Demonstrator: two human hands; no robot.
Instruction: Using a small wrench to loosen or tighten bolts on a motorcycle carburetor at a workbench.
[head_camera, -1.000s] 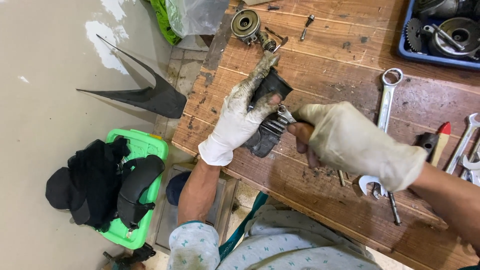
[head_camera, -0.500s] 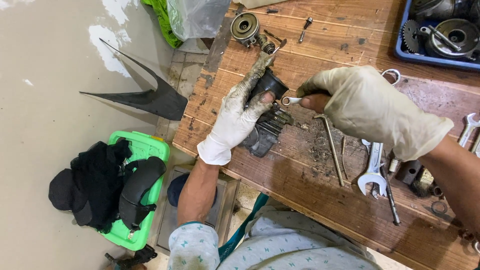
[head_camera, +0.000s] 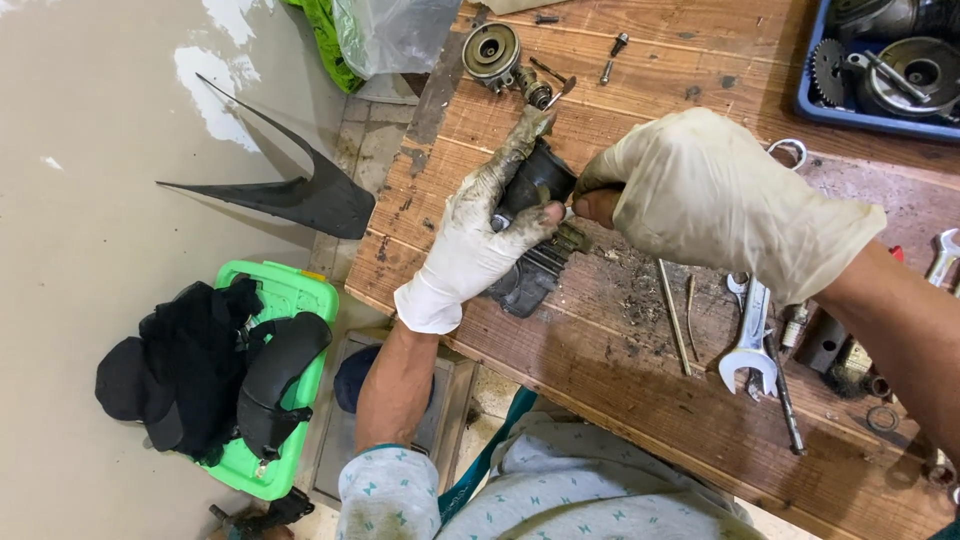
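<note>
Black engine part (head_camera: 535, 215) gripped over bench (head_camera: 640, 400), being worked on
L hand (head_camera: 480, 235) clamped round part, lifted just off bench edge; R hand (head_camera: 720, 200) pinched shut on sth small at part's top, can't tell what. Looks like fitting/removing step – next move needs L grip steady, R fine twist. Spanner (head_camera: 750, 340) near R wrist

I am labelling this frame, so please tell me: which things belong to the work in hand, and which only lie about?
In hand:
- black part, held in the left hand
- right hand, its fingertips at the part

Lying about:
- spanner on the bench
- blue tray of gears
- round metal part
- screw
- green box on the floor
- black fairing
</note>
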